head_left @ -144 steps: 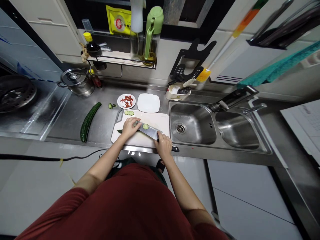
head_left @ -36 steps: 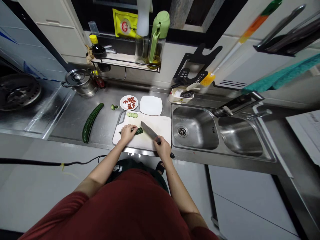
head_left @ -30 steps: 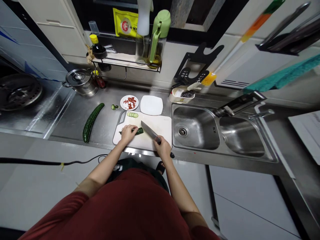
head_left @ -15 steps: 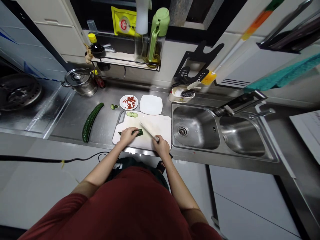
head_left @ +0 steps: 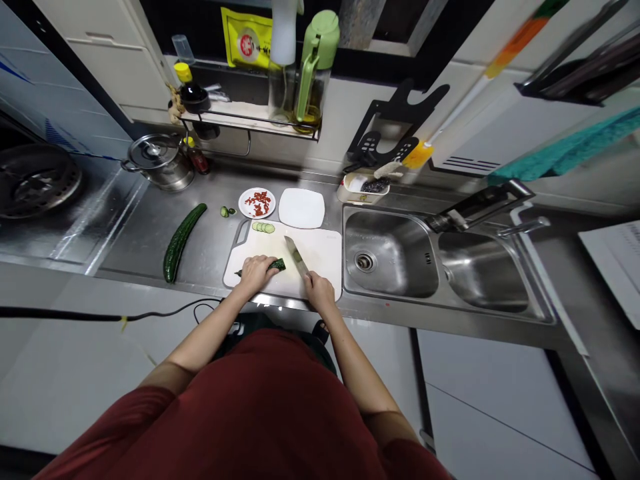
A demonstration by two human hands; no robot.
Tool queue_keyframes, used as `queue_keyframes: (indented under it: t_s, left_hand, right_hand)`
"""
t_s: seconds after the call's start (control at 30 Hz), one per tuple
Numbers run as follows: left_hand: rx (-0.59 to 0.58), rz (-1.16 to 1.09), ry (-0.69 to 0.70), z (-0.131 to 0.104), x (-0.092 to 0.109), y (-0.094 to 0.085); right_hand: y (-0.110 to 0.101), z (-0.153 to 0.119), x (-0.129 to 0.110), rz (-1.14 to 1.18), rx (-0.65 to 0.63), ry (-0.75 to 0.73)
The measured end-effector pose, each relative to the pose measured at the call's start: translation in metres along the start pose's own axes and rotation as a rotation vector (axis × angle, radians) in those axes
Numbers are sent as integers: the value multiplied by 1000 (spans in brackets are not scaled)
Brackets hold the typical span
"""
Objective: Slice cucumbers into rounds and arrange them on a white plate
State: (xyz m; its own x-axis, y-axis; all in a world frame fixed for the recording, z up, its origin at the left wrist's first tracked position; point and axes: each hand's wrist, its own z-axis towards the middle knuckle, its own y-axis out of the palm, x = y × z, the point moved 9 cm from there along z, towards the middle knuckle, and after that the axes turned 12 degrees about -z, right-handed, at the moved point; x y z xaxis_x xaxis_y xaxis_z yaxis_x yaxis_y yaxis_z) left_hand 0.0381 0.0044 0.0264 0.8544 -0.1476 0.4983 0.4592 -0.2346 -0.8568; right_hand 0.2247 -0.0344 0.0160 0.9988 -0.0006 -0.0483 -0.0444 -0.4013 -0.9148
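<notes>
My left hand is closed over a piece of cucumber lying on the white cutting board. Both ends of the piece show past my fingers. In my right hand is a kitchen knife, its blade pointing up and left, a little apart from the cucumber's cut end. Several cucumber slices lie in a row at the board's upper left. Behind the board stand a plate with chopped red pieces and a white square plate.
A whole cucumber and small cucumber ends lie left of the board. A lidded pot stands at the back left. To the right is a double sink. A rack with bottles hangs above the counter.
My right hand has turned the knife, so the flat of its blade now shows more and its tip sits slightly higher and farther right. My left hand stays on the cucumber.
</notes>
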Motion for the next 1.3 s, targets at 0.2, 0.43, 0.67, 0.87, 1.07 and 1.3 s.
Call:
queue_keyframes:
  t_s: [0.2,0.43,0.67,0.87,1.07,1.3]
  left_hand:
    - [55,-82,16,5,-2,-3]
    - [86,-152,86,4,1,1]
    - [109,-175,98,6,-2,4]
    - [96,-169,95,7,-3,6]
    - [89,-155,90,7,-3,6]
    - [73,-139,98,7,-1,7]
  right_hand:
    - [-8,-5,-16,-67,-8,-61]
    - [-12,-10,-30,-74,-21,-93]
    - [-15,-10,-35,-55,-18,-103]
    - [-16,-11,-40,-39,-28,-98]
    - [-16,-11,-41,-47,-24,-91]
    - [-9,-10,-45,-55,-58,-91]
